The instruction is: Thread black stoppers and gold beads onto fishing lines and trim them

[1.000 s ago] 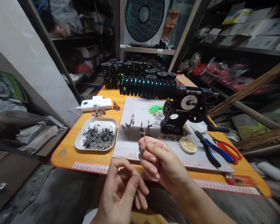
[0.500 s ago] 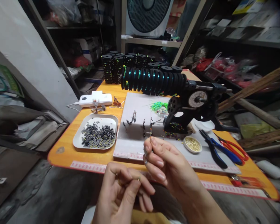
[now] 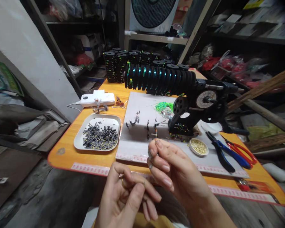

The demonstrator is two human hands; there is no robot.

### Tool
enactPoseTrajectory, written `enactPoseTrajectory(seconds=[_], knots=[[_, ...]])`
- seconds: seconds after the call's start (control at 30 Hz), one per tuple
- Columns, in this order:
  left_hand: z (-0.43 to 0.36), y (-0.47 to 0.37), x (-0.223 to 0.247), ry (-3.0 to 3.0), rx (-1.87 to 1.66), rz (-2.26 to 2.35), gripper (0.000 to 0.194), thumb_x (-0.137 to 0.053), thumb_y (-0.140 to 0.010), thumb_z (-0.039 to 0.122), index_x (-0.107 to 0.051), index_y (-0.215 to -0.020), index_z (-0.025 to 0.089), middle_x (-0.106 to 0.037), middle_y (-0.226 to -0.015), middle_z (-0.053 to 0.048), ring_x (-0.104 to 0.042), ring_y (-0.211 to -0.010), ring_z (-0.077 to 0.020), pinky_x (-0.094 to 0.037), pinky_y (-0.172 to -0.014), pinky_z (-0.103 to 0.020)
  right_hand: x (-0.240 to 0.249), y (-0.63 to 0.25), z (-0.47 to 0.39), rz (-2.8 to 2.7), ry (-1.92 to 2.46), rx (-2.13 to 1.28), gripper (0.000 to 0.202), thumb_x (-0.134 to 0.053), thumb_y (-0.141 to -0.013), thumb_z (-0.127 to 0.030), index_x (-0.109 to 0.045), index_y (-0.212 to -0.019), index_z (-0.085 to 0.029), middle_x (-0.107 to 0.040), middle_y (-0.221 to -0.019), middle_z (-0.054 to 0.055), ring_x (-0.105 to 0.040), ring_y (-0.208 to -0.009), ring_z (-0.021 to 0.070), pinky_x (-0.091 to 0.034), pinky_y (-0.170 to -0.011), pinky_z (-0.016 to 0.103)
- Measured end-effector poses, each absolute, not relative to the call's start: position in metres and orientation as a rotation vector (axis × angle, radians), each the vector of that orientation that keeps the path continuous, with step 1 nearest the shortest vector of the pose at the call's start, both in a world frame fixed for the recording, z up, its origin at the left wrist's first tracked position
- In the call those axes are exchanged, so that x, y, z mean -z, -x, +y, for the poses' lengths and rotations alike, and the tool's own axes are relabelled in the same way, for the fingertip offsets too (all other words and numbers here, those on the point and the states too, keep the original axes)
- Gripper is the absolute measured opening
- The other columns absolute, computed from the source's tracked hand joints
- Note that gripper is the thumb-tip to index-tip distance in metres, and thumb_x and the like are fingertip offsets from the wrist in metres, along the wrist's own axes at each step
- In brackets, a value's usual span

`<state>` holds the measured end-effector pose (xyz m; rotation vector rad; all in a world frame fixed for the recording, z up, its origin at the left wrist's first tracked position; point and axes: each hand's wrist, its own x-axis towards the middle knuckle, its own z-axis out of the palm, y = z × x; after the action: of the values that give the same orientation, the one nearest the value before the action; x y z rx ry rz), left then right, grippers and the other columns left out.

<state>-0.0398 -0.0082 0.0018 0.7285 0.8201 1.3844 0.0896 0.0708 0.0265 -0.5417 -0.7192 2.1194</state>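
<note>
In front of the table's edge my left hand (image 3: 130, 193) is closed, thumb pressed to the index finger. A tiny greenish speck shows at that pinch, too small to name. Just right of it and higher, my right hand (image 3: 172, 161) pinches a thin stick with orange and pale bands (image 3: 156, 134), held upright. Its lower end is hidden by the fingers, and a greyish bit shows beneath them. Beyond the fingertips, small black pieces with wire ends (image 3: 147, 128) rest on the grey board (image 3: 130, 145).
Left, a white tray (image 3: 77, 139) holds many small black and grey parts. A black winding machine (image 3: 199, 104) carries a row of spools. Right stand a dish of gold beads (image 3: 199, 147), blue-handled pliers (image 3: 228, 152) and red-handled pliers (image 3: 248, 155). Behind are stacked black spools (image 3: 115, 68).
The view has shifted slightly, so the machine and right-side tools appear further right. Both hands keep their pinches, with almost no movement relative to each other.
</note>
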Motion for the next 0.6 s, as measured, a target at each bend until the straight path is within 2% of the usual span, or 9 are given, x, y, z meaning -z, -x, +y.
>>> enactPoseTrajectory(seconds=[0.27, 0.6], knots=[[0.001, 0.052, 0.009, -0.591, -1.18, 0.411, 0.018, -0.056, -0.101, 0.024, -0.04, -0.092, 0.022, -0.078, -0.079, 0.002, -0.072, -0.055, -0.0068, -0.05, -0.052, -0.011, -0.033, -0.083, 0.068, -0.707, 0.536, -2.083, 0.025, -0.06, -0.096, -0.033, -0.064, -0.078, -0.016, -0.034, -0.053, -0.01, -0.028, -0.038, 0.0016, -0.027, -0.036, 0.009], [-0.001, 0.052, 0.01, -0.51, -1.146, 0.32, 0.016, -0.053, -0.102, 0.019, -0.041, -0.091, 0.021, -0.077, -0.078, 0.001, -0.069, -0.055, -0.0043, -0.051, -0.055, -0.01, -0.033, -0.081, 0.062, -0.688, 0.536, -2.044, 0.023, -0.062, -0.095, -0.03, -0.063, -0.077, -0.016, -0.033, -0.052, -0.011, -0.028, -0.038, 0.0016, -0.029, -0.036, 0.008]])
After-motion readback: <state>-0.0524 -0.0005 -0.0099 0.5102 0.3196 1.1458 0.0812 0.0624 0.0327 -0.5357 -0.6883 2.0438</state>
